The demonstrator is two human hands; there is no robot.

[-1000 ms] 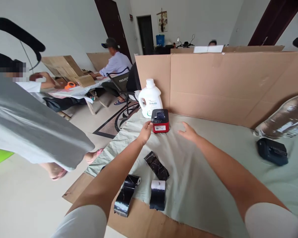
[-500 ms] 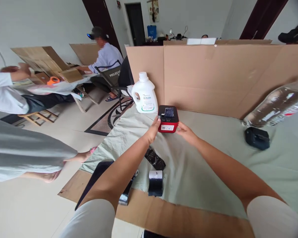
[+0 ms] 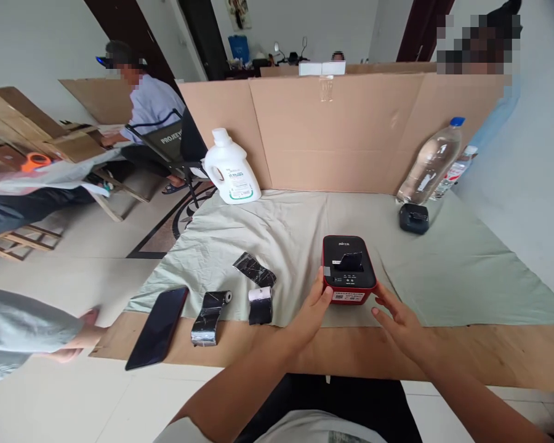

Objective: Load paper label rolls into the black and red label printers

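A box-shaped red device with a black top, which looks like a small printer (image 3: 349, 289), rests on the pale green cloth. A black strip sticks up from its top slot. My left hand (image 3: 314, 301) presses its fingers to the left side near the front corner. On the opposite side, my right hand (image 3: 399, 320) has its fingers at the right front corner, the thumb apart from the casing. Between them the hands hold the printer. To the left lie a black roll with a white end (image 3: 260, 306), an unrolled shiny black roll (image 3: 208, 319) and a loose black strip (image 3: 255, 269).
A dark phone (image 3: 157, 328) lies at the left table edge. Behind stand a white detergent jug (image 3: 233, 169), a cardboard screen (image 3: 332, 132), a large clear bottle (image 3: 429, 163), a smaller bottle (image 3: 456, 172) and a black object (image 3: 414, 218). Other people are nearby.
Both hands have drawn the printer toward me, from beside the detergent jug to near the front edge. The view has turned right, and my right thumb has come away from the printer.
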